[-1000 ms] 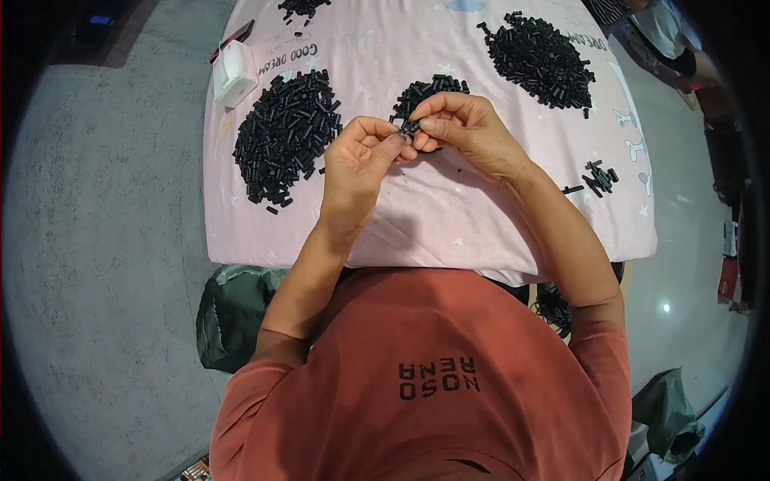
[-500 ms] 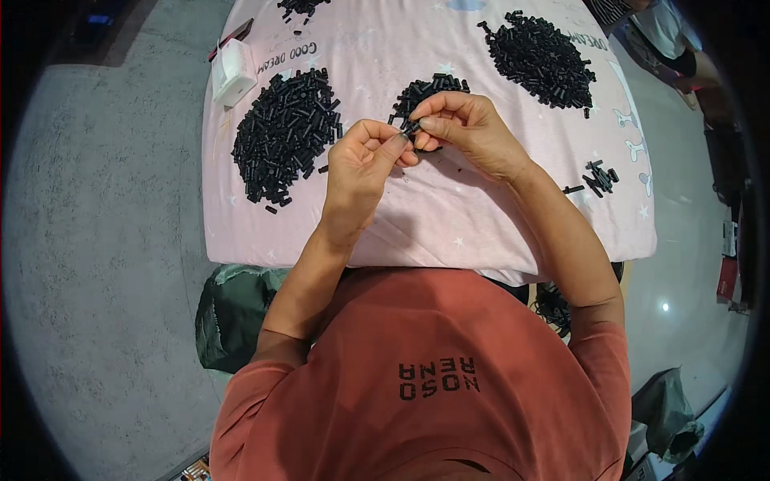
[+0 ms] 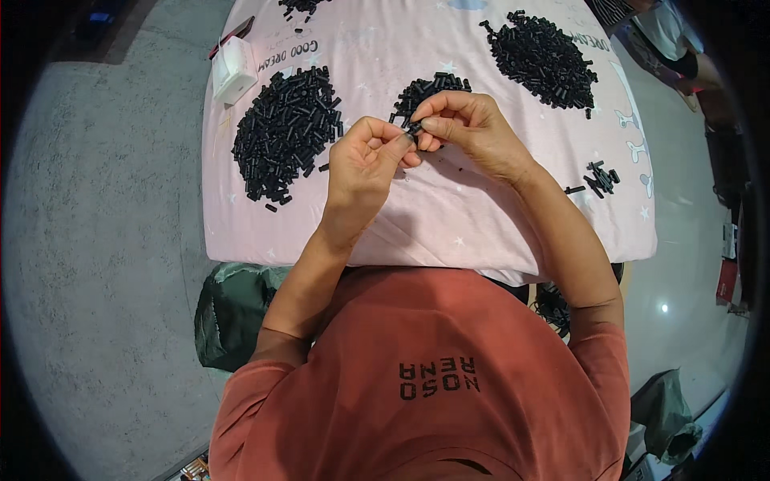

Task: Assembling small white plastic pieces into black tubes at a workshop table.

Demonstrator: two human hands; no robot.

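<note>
Both hands meet at frame centre-top: left hand (image 3: 365,164) & right hand (image 3: 469,128) pinch one small black piece (image 3: 415,128) between fingertips, above pink cloth (image 3: 417,216). Big pile (image 3: 286,132) just left.

Small black cylindrical piece (image 3: 415,128), short tube shape, mostly hidden, pinched between fingertips of both hands above the pink cloth, just at 6 o'clock of the middle black pile; exact tilt unclear.

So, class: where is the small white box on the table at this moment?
In the head view, the small white box sits at the far left corner of the pink cloth, just left of the big left pile of black pieces.
</note>
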